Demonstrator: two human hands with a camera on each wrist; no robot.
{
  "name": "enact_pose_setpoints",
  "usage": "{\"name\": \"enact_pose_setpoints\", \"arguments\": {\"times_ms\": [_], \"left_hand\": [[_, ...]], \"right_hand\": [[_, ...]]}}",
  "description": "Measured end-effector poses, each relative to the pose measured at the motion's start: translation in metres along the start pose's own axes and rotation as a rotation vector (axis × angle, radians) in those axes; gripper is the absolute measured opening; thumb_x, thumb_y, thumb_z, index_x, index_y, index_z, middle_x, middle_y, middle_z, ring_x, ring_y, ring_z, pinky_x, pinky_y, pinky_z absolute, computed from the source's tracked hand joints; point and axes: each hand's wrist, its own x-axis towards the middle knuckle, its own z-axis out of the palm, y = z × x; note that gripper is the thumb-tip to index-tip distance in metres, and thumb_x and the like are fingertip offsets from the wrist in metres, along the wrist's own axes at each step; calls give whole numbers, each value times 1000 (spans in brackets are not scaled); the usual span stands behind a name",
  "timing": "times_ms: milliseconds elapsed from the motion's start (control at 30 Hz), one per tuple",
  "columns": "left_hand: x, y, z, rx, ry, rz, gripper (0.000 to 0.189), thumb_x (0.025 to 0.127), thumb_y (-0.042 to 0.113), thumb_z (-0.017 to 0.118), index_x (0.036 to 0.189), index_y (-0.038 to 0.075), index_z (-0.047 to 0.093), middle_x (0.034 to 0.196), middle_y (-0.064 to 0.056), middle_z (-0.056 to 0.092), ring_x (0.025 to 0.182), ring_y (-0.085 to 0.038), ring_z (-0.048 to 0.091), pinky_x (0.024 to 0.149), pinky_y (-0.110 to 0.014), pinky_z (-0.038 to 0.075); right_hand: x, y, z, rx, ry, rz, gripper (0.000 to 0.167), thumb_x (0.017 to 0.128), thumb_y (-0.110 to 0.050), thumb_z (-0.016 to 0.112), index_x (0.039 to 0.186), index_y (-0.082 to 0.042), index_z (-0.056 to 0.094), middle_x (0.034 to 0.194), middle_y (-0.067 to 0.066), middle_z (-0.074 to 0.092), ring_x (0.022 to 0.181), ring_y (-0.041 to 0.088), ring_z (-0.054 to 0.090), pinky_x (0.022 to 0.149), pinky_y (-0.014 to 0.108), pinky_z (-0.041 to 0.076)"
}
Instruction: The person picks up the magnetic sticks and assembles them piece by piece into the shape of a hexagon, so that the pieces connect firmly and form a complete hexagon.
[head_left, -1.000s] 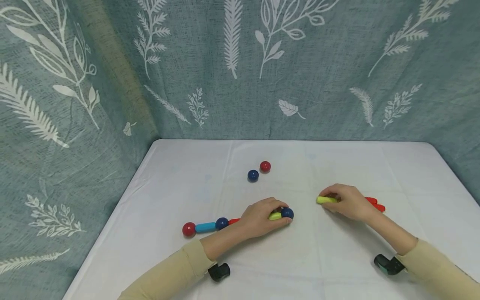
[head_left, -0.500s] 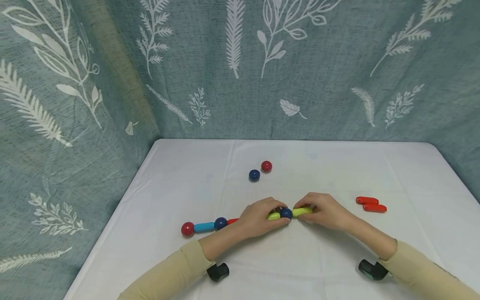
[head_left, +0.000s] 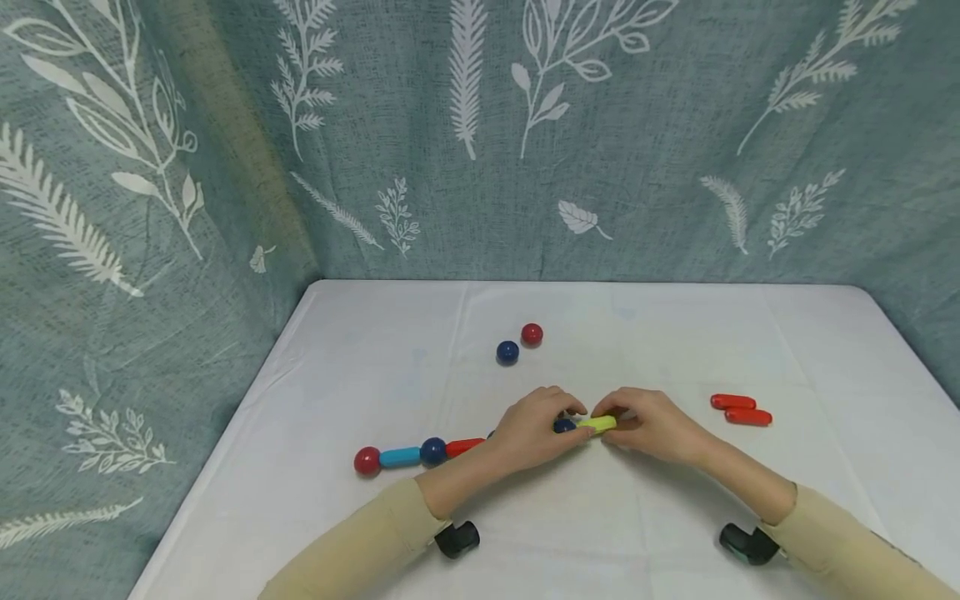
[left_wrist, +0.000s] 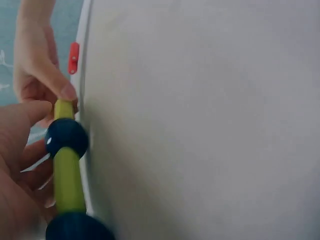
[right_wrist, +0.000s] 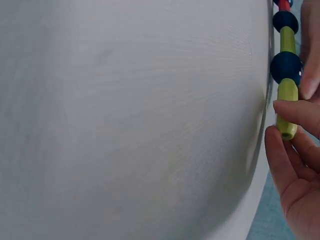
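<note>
A row of toy building sticks and balls lies across the table. In the head view a red ball, a light blue stick, a dark blue ball and a red stick show on its left. My left hand covers the middle, its fingers and thumb curved around the end dark blue ball. Behind that ball is a yellow-green stick. My right hand pinches another yellow-green stick, whose near end meets the ball. Whether the two are joined is hard to see.
Two red sticks lie side by side at the right. Behind the hands are a loose dark blue ball and a loose red ball. A patterned curtain hangs along the white table's back and left.
My right hand has brought the yellow-green stick leftward to the end ball, leaving the two red sticks uncovered. My left hand has shifted right along the row, and the row has slid slightly left.
</note>
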Motion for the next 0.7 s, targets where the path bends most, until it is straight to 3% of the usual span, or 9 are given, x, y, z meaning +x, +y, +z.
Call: {"name": "enact_pose_setpoints", "arguments": {"times_ms": [133,300,567,700], "left_hand": [[5,-2,8,-43,-33,-32,21,91,33,70,101,14,73,91,7,65,79,-4,53,71,-17,43],[5,-5,10,-84,-44,-44,21,91,32,70,103,14,73,92,8,66,80,-5,53,75,-19,43],[5,-9,8,-98,-67,-19,22,93,32,68,105,14,72,91,9,65,82,-5,52,78,-19,43],[4,-9,7,-101,-70,-6,22,92,31,69,104,13,72,90,8,65,83,-5,54,79,-19,44]], "right_hand": [[2,1,-3,11,-41,9,27,83,1,74,107,-9,66,103,0,66,94,17,63,80,27,54],[18,2,-19,-50,-113,26,28,85,5,66,112,-4,65,108,5,65,96,21,61,81,31,54],[91,6,-20,-102,44,-12,33,92,0,62,125,2,59,124,19,59,106,33,59,85,41,53],[120,6,-12,-169,26,-61,44,94,-3,61,136,-1,52,139,22,47,125,39,47,98,49,44]]}}
